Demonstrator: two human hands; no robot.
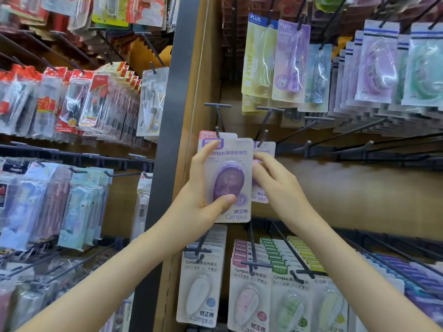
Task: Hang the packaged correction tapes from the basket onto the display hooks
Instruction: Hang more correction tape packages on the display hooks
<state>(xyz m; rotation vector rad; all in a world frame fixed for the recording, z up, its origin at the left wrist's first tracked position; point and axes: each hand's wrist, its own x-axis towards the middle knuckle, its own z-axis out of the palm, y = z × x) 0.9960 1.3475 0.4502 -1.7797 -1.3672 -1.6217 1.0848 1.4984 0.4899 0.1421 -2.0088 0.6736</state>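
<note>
Wooden display wall (359, 195) behind. The left hand (199, 197) pinches a purple correction tape pack (229, 180); the right hand (278, 185) curls at its edge, hold unclear. Next, probably: guide its hole onto the hook (217, 131) just above the grip.

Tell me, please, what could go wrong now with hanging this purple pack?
1. The left hand grips the purple pack just below a hook tip; the hole may miss it and the card may bend.
2. The right hand has its fingers at a second pack near the next hook tip; a nudge might slide it off.
</note>
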